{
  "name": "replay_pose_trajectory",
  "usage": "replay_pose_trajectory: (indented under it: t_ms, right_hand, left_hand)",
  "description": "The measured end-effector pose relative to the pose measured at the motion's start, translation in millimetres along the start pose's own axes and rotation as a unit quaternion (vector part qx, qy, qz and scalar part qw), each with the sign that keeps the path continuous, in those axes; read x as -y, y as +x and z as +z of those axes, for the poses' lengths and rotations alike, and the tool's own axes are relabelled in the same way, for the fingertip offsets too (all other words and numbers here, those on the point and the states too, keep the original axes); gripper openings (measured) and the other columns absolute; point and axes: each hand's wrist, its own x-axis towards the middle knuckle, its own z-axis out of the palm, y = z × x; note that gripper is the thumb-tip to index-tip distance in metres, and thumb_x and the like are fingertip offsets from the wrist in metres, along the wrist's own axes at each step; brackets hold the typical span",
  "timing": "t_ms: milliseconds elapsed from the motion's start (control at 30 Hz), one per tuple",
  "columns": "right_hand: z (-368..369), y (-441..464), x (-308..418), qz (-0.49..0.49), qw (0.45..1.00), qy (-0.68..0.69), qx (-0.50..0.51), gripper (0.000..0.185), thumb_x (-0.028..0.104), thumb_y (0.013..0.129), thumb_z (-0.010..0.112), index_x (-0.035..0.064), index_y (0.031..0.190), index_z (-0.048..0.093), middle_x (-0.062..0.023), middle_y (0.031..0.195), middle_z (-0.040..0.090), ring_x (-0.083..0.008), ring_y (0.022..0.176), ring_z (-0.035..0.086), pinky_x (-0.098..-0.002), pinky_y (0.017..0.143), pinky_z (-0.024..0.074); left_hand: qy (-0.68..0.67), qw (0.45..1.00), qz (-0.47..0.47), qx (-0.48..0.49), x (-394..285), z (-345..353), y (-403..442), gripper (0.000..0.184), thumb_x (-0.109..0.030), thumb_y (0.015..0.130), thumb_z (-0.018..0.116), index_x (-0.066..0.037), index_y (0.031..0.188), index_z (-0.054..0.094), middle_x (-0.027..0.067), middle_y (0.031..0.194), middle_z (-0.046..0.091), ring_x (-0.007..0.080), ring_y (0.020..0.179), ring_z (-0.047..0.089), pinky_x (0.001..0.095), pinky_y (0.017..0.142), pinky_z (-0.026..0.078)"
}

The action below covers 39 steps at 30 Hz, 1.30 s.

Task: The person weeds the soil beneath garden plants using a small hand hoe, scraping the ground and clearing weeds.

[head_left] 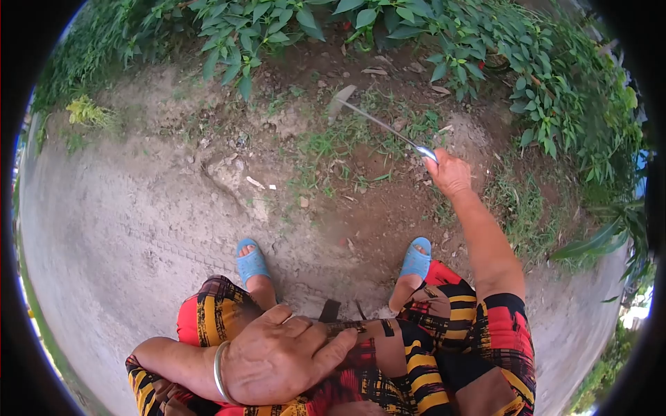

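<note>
My right hand (451, 175) is wrapped round the handle of a small hand hoe (380, 124), arm stretched forward. The hoe has a thin metal shaft, and its flat blade (340, 101) is at the weedy soil near the plants; whether it touches the ground I cannot tell. Green grass and weeds (326, 149) grow just below the blade. Across my lap rests my left hand (277, 357), back upward, thumb spread away from partly bent fingers, a bangle (219, 371) at its wrist. Nothing shows in it, though its fingertips are partly hidden.
Leafy green pepper-like plants (479, 41) line the far side, with some red spots among them. Pale packed ground (125, 208) with tyre marks spreads to the left. My feet in blue slippers (252, 263) stand apart on the soil. More grass (524, 201) grows at the right.
</note>
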Motion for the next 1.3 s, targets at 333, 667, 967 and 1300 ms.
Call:
replay_pose_trajectory:
  t_ms: [333,667,967,1300]
  right_hand:
    - [25.1,-34.3,-106.1,0.107,0.993,-0.044,-0.008,0.037,0.043,0.089,0.046,0.0083,0.097,0.056,-0.021,0.085,0.065,-0.0398,0.08,0.063,-0.0504,0.074,0.0474]
    - [26.9,56.8,65.0,0.024,0.972,0.234,0.027,0.046,0.045,0.09,0.045,0.0023,0.096,0.058,-0.0228,0.089,0.064,-0.0409,0.087,0.06,-0.0485,0.079,0.0464]
    - [11.4,27.6,54.4,0.018,0.988,0.145,0.058,0.046,0.045,0.093,0.041,0.002,0.096,0.057,-0.0237,0.095,0.063,-0.0414,0.09,0.059,-0.0506,0.08,0.0456]
    - [7.7,6.2,-4.3,0.035,0.995,0.083,0.043,0.044,0.046,0.09,0.043,0.0061,0.1,0.06,-0.0221,0.096,0.063,-0.0415,0.092,0.059,-0.0509,0.081,0.0455]
  left_hand:
    - [-0.01,1.0,-0.02,0.01,-1.1,1.8,-4.2,0.049,-0.024,0.072,0.067,0.0,0.114,0.057,0.0056,0.079,0.059,0.0202,0.069,0.059,0.0321,0.067,0.043]
    - [0.014,1.0,-0.01,-0.011,-5.0,6.5,2.9,0.047,-0.024,0.074,0.064,-0.002,0.115,0.057,0.0042,0.08,0.059,0.0187,0.069,0.059,0.0307,0.066,0.042]
    - [0.005,1.0,-0.018,-0.008,-0.2,3.5,-5.8,0.045,-0.019,0.074,0.062,-0.002,0.115,0.057,0.003,0.08,0.059,0.0171,0.066,0.057,0.0301,0.064,0.04]
    - [-0.008,0.999,-0.023,-0.024,3.2,2.3,-2.0,0.048,-0.021,0.074,0.062,-0.001,0.117,0.055,0.003,0.077,0.057,0.0164,0.065,0.057,0.0297,0.062,0.038]
